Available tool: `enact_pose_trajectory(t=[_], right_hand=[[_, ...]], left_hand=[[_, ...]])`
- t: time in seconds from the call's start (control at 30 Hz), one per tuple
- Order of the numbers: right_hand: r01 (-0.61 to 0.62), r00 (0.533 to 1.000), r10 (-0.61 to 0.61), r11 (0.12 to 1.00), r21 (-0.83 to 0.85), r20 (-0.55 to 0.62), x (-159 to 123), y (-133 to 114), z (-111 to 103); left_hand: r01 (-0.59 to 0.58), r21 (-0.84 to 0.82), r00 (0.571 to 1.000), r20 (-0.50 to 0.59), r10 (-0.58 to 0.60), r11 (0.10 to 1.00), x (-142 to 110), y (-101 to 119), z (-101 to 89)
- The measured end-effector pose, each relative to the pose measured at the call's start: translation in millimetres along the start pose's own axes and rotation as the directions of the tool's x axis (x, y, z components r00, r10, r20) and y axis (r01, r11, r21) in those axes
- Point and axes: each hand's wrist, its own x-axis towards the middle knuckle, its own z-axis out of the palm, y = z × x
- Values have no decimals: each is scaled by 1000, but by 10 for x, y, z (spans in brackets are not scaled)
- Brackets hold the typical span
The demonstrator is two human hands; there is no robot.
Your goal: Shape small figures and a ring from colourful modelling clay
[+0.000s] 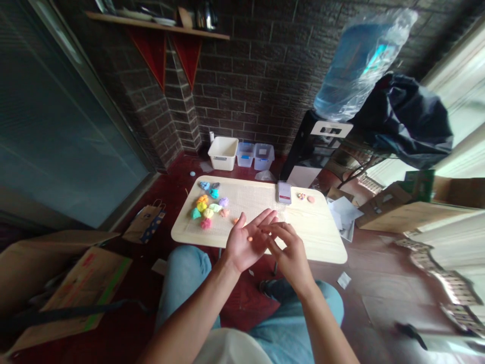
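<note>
My left hand [246,245] is palm up over the near edge of the table, fingers stretched out flat. A small orange ball [250,238], like modelling clay, rests on its palm. My right hand [286,245] is at the left fingers, its own fingers bent toward the thumb in a pinch. Whatever lies between those fingertips is too small to make out. Behind the left hand an orange piece [235,221] is partly hidden. Lumps of coloured clay, among them a pink lump [206,223], a yellow lump [208,213] and a purple lump [223,201], lie left of my hands.
The pale table [322,237] carries a clear textured mat, a phone [284,193], a speckled piece [301,196] and a pinkish disc [311,199]. Beyond stand a white bin [223,154] and a water dispenser [314,146]. Cardboard boxes [76,293] flank both sides.
</note>
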Motion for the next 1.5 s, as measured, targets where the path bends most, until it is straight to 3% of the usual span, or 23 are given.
enact_pose_trajectory(t=[0.27,0.5,0.83,1.03,1.13,1.23,1.37,1.5], right_hand=[[56,998,-47,977,-208,46,-148,-60,54],[9,996,-43,915,-403,-74,-239,-156,224],[48,990,-100,908,-416,-103,-283,-170,315],[64,991,-102,930,-361,-86,-250,-114,389],[34,995,-58,966,-257,-86,-193,50,419],[-53,989,30,986,-160,-142,-64,379,415],[-149,975,113,970,-189,-189,191,977,453],[-255,967,237,924,-285,-96,384,1535,656]], left_hand=[[-17,56,999,32,16,998,1,11,-19],[-239,161,971,21,238,958,-16,-72,41],[-337,178,941,20,339,924,-18,-43,89],[-336,171,940,-4,342,926,1,-3,25],[-321,177,939,-70,337,930,14,73,-67],[-334,227,911,-171,375,915,12,188,-218],[-297,388,841,-328,431,873,-36,316,-475],[-202,466,787,-446,426,861,-135,307,-727]])
